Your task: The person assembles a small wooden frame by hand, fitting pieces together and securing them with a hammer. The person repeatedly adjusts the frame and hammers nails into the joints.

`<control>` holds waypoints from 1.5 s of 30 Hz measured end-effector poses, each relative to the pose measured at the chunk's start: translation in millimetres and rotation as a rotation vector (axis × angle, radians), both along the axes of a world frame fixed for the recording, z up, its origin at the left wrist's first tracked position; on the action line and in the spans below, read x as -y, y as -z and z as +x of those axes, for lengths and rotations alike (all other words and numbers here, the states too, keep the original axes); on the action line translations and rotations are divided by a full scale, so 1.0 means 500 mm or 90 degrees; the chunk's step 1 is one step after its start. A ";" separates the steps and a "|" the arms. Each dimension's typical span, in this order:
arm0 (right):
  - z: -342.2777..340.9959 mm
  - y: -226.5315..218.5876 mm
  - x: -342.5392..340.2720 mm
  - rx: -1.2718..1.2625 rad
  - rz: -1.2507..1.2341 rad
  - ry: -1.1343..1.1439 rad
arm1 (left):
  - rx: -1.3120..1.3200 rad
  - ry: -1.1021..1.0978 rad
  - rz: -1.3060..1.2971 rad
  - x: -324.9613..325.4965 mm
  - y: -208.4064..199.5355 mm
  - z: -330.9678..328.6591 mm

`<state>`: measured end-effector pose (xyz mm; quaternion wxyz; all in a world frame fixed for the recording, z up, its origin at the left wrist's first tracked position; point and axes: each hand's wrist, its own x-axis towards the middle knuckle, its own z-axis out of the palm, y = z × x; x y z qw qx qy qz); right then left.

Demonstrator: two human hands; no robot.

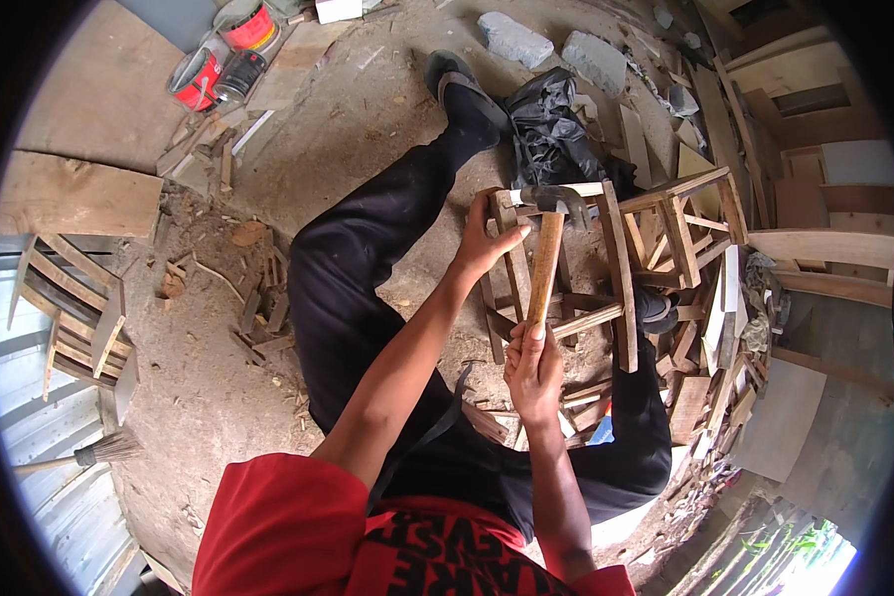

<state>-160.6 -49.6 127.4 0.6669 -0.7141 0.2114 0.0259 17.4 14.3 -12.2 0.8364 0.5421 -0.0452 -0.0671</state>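
1. Wooden frame [621, 288]: stool-like, open, brown slats, squared legs, lower crosspieces; sits between the person's spread legs, right of centre.
2. Left hand [482, 246]: grasping frame's upper-left corner, thumb stretched across the post; fingers partly hidden.
3. Right hand [533, 375]: clenched round the lower handle of the hammer [545, 273].
4. Hammer: smooth, pale yellowish wood handle, dark curved metal head, over frame's top edge; contact hard to tell from this angle.
5. Second frame [677, 238]: similar rough wood, just beyond, to the right.
6. Black bag [549, 124]: crinkled, shiny plastic, behind first frame.
7. Floor [219, 397]: dusty, gritty, brown.
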 end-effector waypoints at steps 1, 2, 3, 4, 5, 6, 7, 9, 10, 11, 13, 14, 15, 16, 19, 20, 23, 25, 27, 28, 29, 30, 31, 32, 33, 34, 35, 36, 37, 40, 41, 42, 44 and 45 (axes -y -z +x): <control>0.001 -0.006 0.002 -0.046 0.073 0.004 | -0.014 0.008 -0.009 0.002 -0.003 -0.002; 0.006 -0.021 0.004 -0.089 0.145 0.005 | -0.004 -0.001 0.003 0.002 0.003 0.000; 0.010 -0.030 0.006 -0.132 0.217 0.007 | 0.007 -0.010 0.016 0.001 0.009 0.002; 0.008 -0.025 0.013 -0.132 0.329 0.002 | 0.017 -0.020 0.028 0.000 0.015 0.003; 0.005 -0.020 0.019 -0.130 0.441 -0.002 | 0.021 -0.023 0.021 0.001 0.021 0.006; 0.001 -0.019 0.022 -0.128 0.552 -0.007 | 0.024 -0.027 0.015 0.001 0.026 0.008; -0.008 -0.022 0.023 -0.122 0.594 0.007 | 0.028 -0.031 0.008 0.002 0.032 0.010; -0.029 -0.021 0.008 -0.071 0.408 0.011 | 0.017 -0.017 -0.002 0.008 0.014 0.005; -0.041 -0.019 -0.001 -0.047 0.315 0.013 | 0.012 -0.010 -0.008 0.011 0.006 0.002; -0.053 -0.002 -0.007 0.014 0.183 0.013 | 0.008 -0.015 -0.017 0.011 0.004 0.002; -0.070 0.020 0.003 0.005 0.097 0.020 | 0.001 -0.022 -0.038 0.011 0.014 0.003; -0.074 0.023 0.008 -0.012 0.044 0.017 | 0.004 -0.025 -0.037 0.010 0.021 0.009; -0.087 0.043 0.012 0.010 -0.086 0.016 | 0.005 -0.022 -0.039 0.010 0.026 0.010; -0.098 0.065 0.013 0.032 -0.217 0.015 | 0.005 -0.019 -0.040 0.010 0.030 0.011; -0.123 0.110 0.039 0.085 -0.229 0.051 | 0.004 -0.013 -0.008 0.013 0.018 0.012; -0.131 0.109 0.043 0.070 -0.193 0.060 | 0.006 -0.008 0.004 0.013 0.020 0.004; -0.133 0.105 0.042 0.165 -0.307 0.067 | 0.004 -0.025 -0.012 0.012 0.025 0.009; -0.126 0.103 0.044 0.248 -0.417 0.053 | -0.007 0.001 -0.041 0.005 0.030 0.015; -0.125 0.087 0.048 0.285 -0.404 0.034 | -0.029 0.017 -0.059 0.009 0.010 0.009; -0.134 0.092 0.056 0.260 -0.391 0.014 | -0.034 0.031 -0.058 0.011 0.003 0.007; -0.135 0.087 0.056 0.237 -0.376 -0.009 | -0.024 0.024 -0.051 0.009 0.005 0.007; -0.138 0.079 0.054 0.202 -0.344 -0.017 | -0.015 0.015 -0.045 0.008 0.006 0.009; -0.137 0.071 0.051 0.167 -0.313 -0.025 | -0.006 0.006 -0.039 0.006 0.008 0.011; -0.136 0.069 0.046 0.170 -0.318 -0.006 | -0.018 0.010 -0.052 0.008 0.005 0.008; -0.133 0.069 0.036 0.173 -0.322 0.013 | -0.030 0.013 -0.065 0.010 0.002 0.006; -0.130 0.066 0.031 0.177 -0.326 0.030 | -0.042 0.014 -0.079 0.012 -0.001 0.004; -0.116 0.037 0.027 0.171 -0.321 -0.019 | -0.008 -0.009 -0.047 0.009 0.009 0.008; -0.113 0.053 0.025 0.155 -0.339 -0.035 | 0.025 -0.032 -0.014 0.007 0.018 0.010; -0.107 0.046 0.015 0.096 -0.284 -0.036 | 0.041 -0.049 0.010 0.008 0.026 0.013; -0.065 -0.015 -0.018 0.035 -0.075 -0.011 | 0.087 -0.102 0.030 0.014 0.052 0.018; -0.059 -0.009 -0.006 0.007 -0.053 -0.002 | 0.035 -0.080 0.001 0.030 0.032 0.004; -0.051 0.003 0.000 -0.012 -0.029 0.013 | 0.024 -0.074 -0.023 0.033 0.021 0.002; -0.037 0.004 0.007 -0.025 -0.001 0.017 | -0.001 -0.067 -0.066 0.031 0.015 -0.004; -0.028 -0.002 0.007 -0.048 0.040 0.028 | 0.020 -0.069 -0.046 0.029 0.018 -0.001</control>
